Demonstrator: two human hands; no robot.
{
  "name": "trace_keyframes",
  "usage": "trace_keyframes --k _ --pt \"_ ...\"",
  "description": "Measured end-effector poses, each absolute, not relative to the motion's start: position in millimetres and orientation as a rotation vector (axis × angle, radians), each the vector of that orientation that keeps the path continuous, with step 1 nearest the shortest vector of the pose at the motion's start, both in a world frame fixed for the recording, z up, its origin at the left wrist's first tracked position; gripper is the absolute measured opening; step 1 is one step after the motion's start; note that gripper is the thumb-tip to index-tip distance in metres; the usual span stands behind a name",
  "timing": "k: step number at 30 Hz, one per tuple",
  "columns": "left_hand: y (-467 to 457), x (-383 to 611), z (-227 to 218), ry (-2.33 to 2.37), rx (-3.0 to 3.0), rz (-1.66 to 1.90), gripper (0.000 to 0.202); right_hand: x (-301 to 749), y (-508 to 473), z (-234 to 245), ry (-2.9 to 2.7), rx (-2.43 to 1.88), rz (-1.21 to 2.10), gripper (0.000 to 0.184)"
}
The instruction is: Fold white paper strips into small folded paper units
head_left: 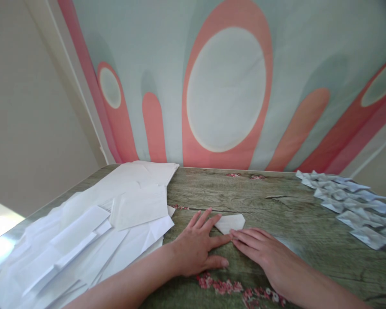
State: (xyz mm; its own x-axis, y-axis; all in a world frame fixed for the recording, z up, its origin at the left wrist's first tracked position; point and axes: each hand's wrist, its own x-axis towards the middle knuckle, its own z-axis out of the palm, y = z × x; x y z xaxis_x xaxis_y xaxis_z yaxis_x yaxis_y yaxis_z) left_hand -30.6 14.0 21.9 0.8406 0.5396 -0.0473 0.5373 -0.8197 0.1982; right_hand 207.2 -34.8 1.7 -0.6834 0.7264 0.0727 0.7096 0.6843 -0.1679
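Note:
A small folded piece of white paper lies flat on the table in front of me, with angled corners at its right end. My left hand rests palm down with its fingers spread, its fingertips over the left end of the paper. From the right, my right hand reaches in with its fingers straight and held together. Those fingertips touch the paper's lower right edge, close to my left index finger. Part of the paper is hidden beneath both hands.
Loose white sheets and folded strips cover the left side of the wood-patterned table. Rows of folded white paper pieces stand at the right. A wall hanging with coral shapes is behind the table's far edge.

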Motion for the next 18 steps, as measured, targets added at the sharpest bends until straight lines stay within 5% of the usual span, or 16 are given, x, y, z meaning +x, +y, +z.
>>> trace_keyframes --k 18 --pt "27.5 -37.8 39.9 0.878 2.69 -0.197 0.056 202.1 -37.1 8.4 -2.782 -1.281 0.237 0.066"
